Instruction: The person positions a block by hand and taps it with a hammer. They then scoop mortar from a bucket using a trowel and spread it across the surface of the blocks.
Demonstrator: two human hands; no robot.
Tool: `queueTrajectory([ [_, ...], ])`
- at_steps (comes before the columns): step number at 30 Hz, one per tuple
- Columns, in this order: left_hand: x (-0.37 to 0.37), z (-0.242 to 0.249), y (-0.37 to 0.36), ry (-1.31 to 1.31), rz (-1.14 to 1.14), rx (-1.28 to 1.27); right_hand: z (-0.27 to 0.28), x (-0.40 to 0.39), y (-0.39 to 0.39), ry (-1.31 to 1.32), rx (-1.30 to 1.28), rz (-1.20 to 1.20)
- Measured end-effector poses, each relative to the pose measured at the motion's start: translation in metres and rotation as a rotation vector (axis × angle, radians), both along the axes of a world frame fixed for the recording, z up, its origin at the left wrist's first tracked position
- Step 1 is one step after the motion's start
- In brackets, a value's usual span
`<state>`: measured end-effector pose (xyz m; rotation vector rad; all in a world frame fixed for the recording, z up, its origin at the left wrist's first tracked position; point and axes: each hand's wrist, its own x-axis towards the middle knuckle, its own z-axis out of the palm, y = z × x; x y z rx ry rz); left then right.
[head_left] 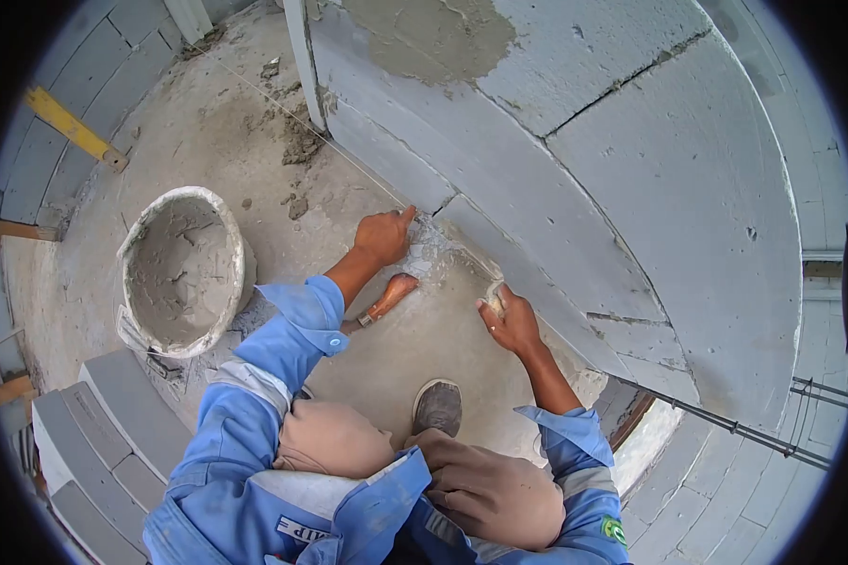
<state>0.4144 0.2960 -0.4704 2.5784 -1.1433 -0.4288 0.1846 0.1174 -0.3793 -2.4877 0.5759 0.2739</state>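
A thin string (283,106) runs along the floor beside the foot of the block wall (575,193). At the wall's base, my left hand (384,237) has its fingers curled at the string, index finger reaching toward the blocks. My right hand (513,323) is closed by the same wall, gripping a pale, mortar-stained end that looks like part of the string; its exact form is partly hidden. Below my left hand lies a tool with a wooden handle (392,298) and metal ferrule; its far end is hidden by my sleeve. Wet mortar (431,252) is smeared on the floor between my hands.
A mortar-caked bucket (234,212) stands at left, with mortar inside. Grey blocks (127,400) are stacked at lower left. Mortar crumbs (299,146) lie near the wall's end. A yellow bar (71,124) leans at upper left. Dark rods (725,424) jut out at right.
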Motion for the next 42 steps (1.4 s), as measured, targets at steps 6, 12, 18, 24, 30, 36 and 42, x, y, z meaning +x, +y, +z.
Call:
queueTrajectory([
  [6,-0.005,0.009,0.016,-0.040,-0.069,0.084,-0.045,0.045,-0.009,0.126,0.020,0.039],
  [12,-0.006,0.018,0.017,-0.018,-0.068,0.042,-0.035,0.038,-0.007,0.135,0.492,-0.247],
  [18,-0.008,0.017,0.019,0.043,-0.048,0.019,-0.011,0.009,0.008,-0.117,0.348,-0.190],
  [24,-0.008,0.015,0.022,0.024,-0.059,0.036,-0.039,0.043,0.012,-0.013,0.058,-0.023],
  [30,-0.010,0.013,0.025,0.043,-0.050,0.034,-0.064,0.052,0.014,0.015,-0.023,-0.022],
  [36,-0.010,0.010,0.026,0.065,-0.044,0.021,-0.054,0.036,0.023,-0.098,-0.009,-0.123],
  [42,-0.005,0.008,0.026,0.059,-0.065,-0.024,0.000,0.022,0.015,-0.246,0.223,-0.191],
])
